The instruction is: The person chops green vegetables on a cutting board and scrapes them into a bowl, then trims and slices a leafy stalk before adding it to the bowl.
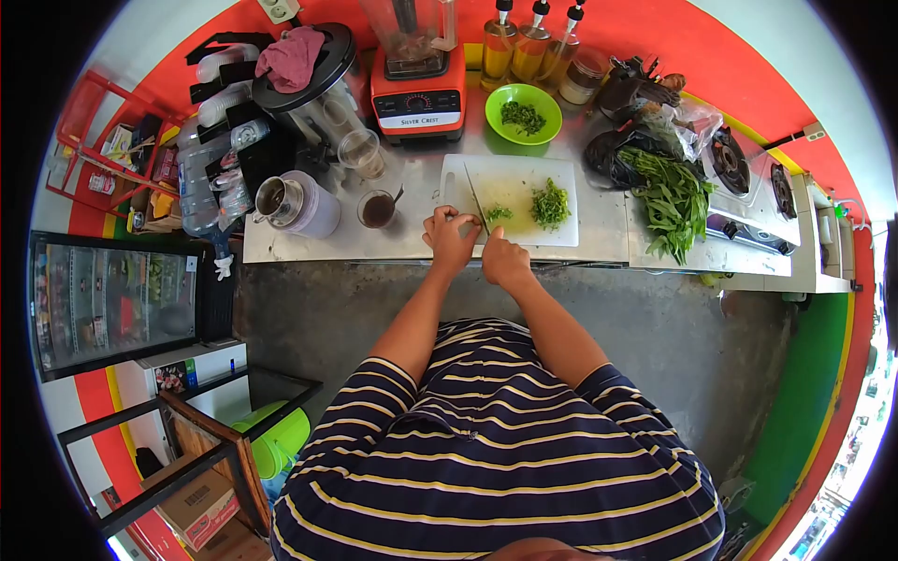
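Observation:
A white cutting board (567,234) lies near the counter's front edge. My right hand (506,260) is closed around the handle of a kitchen knife (474,194), whose blade points away from me across the board. Left of the blade, my left hand (450,234) rests on the board's edge with curled fingers; what they pinch is hidden. Just right of the blade is a small heap of chopped greens (499,214). A larger pile of chopped greens (551,204) sits farther right. Behind the board, a lime-green bowl (545,99) holds more chopped greens.
A red blender (418,98) stands behind the board. To the left are a glass of dark liquid (378,209), a plastic cup (361,152) and a metal pitcher (280,200). Leafy stalks (672,201) overhang the counter at right, by a gas stove (748,187). Pump bottles (530,47) line the wall.

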{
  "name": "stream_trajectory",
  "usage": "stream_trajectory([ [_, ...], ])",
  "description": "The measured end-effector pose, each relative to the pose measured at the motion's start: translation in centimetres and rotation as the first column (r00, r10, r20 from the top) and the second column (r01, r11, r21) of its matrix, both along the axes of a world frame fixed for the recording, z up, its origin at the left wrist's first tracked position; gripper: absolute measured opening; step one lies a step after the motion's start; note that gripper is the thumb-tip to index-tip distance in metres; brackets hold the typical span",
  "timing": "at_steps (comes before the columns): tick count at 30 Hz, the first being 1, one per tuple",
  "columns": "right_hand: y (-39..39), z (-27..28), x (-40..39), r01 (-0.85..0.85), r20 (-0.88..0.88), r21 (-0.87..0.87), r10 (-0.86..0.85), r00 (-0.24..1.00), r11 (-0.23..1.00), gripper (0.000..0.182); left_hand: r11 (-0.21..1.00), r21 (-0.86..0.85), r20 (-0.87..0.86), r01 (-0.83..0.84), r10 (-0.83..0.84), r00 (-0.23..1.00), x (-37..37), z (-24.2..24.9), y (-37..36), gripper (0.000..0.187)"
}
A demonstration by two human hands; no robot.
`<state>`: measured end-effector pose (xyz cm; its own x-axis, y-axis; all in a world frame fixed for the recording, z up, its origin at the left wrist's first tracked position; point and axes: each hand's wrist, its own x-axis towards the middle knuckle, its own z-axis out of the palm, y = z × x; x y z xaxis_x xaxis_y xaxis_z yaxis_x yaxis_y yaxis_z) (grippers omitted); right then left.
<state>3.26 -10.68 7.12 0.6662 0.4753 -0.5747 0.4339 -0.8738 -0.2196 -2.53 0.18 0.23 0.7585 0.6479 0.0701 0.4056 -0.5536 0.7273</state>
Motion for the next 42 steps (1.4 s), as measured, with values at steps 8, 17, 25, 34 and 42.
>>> stream_trajectory([
  [8,-0.2,0.6,-0.4,-0.037,-0.023,-0.041,0.036,0.999,0.998,0.037,1.0,0.003,0.006,0.007,-0.007,1.0,0.0,-0.1,0.0,0.016],
  [17,0.0,0.6,0.5,-0.029,-0.023,-0.046,0.028,0.999,0.999,0.039,1.0,-0.009,0.038,-0.002,0.003,0.999,-0.1,-0.7,0.3,0.015],
  [25,0.9,-0.4,0.6,-0.006,0.007,0.013,0.006,1.0,1.0,0.042,0.998,-0.055,0.005,-0.005,0.006,1.0,-0.1,0.1,0.3,0.012],
  [34,-2.2,-1.1,0.4,0.116,-0.064,0.248,-0.103,0.993,0.962,0.038,0.991,-0.13,0.17,0.033,-0.011,0.985,-1.0,-1.0,1.6,0.015],
  [42,-4.2,-1.4,1.0,0.069,-0.09,0.166,-0.055,0.994,0.984,0.04,0.996,-0.084,0.214,0.006,0.012,0.977,-0.6,-2.0,1.6,0.03],
])
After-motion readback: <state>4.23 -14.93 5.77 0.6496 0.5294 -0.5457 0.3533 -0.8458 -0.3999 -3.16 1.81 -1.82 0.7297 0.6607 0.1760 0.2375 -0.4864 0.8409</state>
